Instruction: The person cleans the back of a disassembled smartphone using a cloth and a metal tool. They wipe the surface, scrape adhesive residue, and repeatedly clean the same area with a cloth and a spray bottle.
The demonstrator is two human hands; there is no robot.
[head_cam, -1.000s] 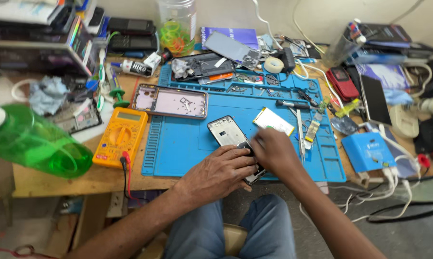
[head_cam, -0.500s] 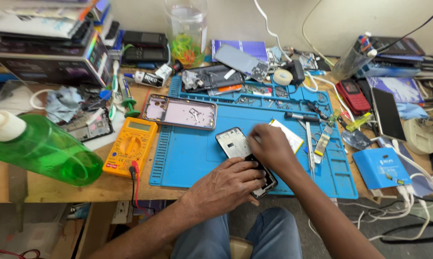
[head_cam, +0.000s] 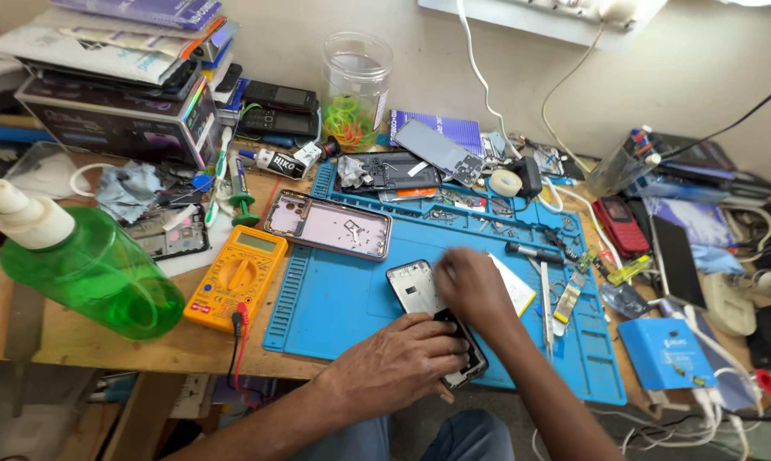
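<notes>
An opened phone point(head_cam: 415, 290) with its silver inner frame showing lies on the blue work mat point(head_cam: 334, 307). My left hand point(head_cam: 402, 358) grips the phone's lower end near the mat's front edge. My right hand point(head_cam: 473, 290) rests on the phone's middle, blurred, fingers curled down onto it; whether it holds a tool is hidden. A pink phone back cover point(head_cam: 327, 224) with several tiny screws on it lies on the mat's upper left. A white flat part point(head_cam: 515, 286) sits just right of my right hand.
A green spray bottle point(head_cam: 87, 269) lies at the left beside a yellow multimeter point(head_cam: 236, 277). Boxes point(head_cam: 112, 85) are stacked at back left, a clear jar point(head_cam: 355, 90) behind. Tools, a red phone point(head_cam: 622, 226), a blue box point(head_cam: 665, 352) and cables crowd the right.
The camera has moved closer and lower over the desk. My right hand has shifted slightly up the phone; my left hand keeps its hold on the lower end.
</notes>
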